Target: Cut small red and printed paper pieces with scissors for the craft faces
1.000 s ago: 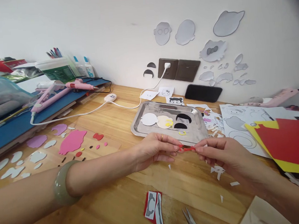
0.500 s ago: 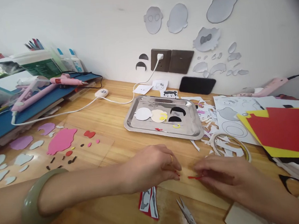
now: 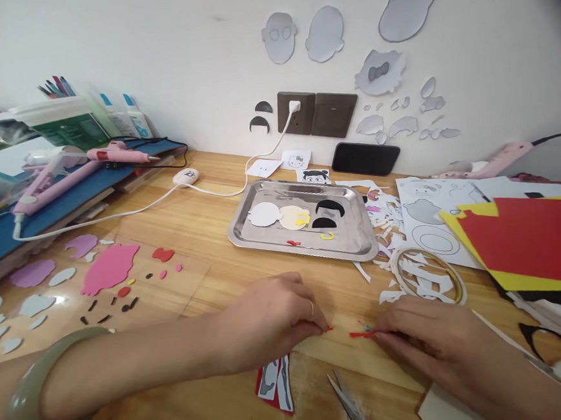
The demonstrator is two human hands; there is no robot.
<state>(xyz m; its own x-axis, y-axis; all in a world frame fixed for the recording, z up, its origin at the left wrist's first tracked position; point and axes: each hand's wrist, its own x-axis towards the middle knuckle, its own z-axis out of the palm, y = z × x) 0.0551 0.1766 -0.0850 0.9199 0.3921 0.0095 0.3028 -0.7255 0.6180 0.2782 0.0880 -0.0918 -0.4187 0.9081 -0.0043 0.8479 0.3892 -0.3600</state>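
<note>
My left hand (image 3: 274,317) rests low over the wooden table, fingers curled, with a tiny red scrap (image 3: 328,328) at its fingertips. My right hand (image 3: 417,345) lies close beside it, pinching a thin red strip (image 3: 361,335) against the table. A red cut-out with grey shapes (image 3: 274,379) lies just under my left hand. Small scissors (image 3: 348,404) lie in front of both hands. A steel tray (image 3: 361,246) beyond my hands holds white, cream, black, yellow and red paper pieces.
Pink, grey and red foam cut-outs (image 3: 108,269) lie at left. Glue guns (image 3: 121,154) sit on blue boards. Red and yellow sheets (image 3: 535,242), a tape ring (image 3: 431,276) and paper scraps lie at right. A black phone (image 3: 364,159) leans on the wall.
Both hands dropped from just in front of the tray down to the table. The red piece held between them is now apart, one bit at each hand. A small red piece lies in the tray.
</note>
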